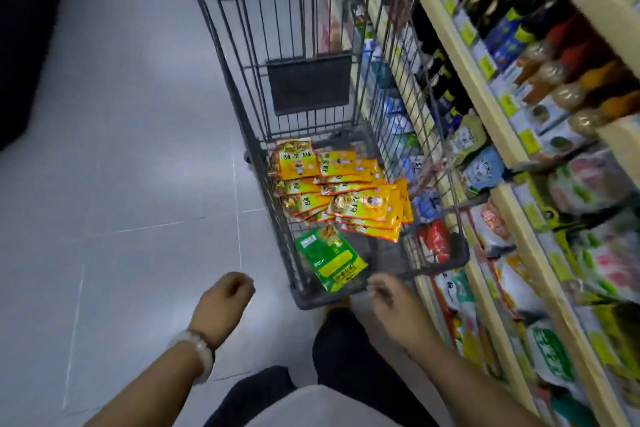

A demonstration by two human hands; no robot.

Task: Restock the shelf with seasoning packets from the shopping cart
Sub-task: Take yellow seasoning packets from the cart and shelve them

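head view
cart (pixel 346 300): a wire trolley parked right beside the shelf, likely so packets travel only a short way across.
yellow packets (pixel 349 194): a loose, overlapping heap on the cart floor, toward the far end of the basket.
green packet (pixel 330 260): lies alone at the near end, tilted, closest to the person; probably the easiest one to take next.
right hand (pixel 391 298): hovers at the cart's near rim, just beside the green packet, fingers loosely bent and gripping nothing; it looks poised to reach in.
left hand (pixel 221 300): hangs over the floor, left of the cart and apart from it, fingers curled under and holding nothing; a pale bracelet (pixel 194 355) sits on the wrist.
shelf (pixel 512 211): several tiers on the right, crowded with bags, pouches and bottles; blurred, so i cannot tell which slot takes these packets.
stage: judging by the full heap, restocking has hardly started.
risk: slick pouches may slide when one is pulled from the pile.
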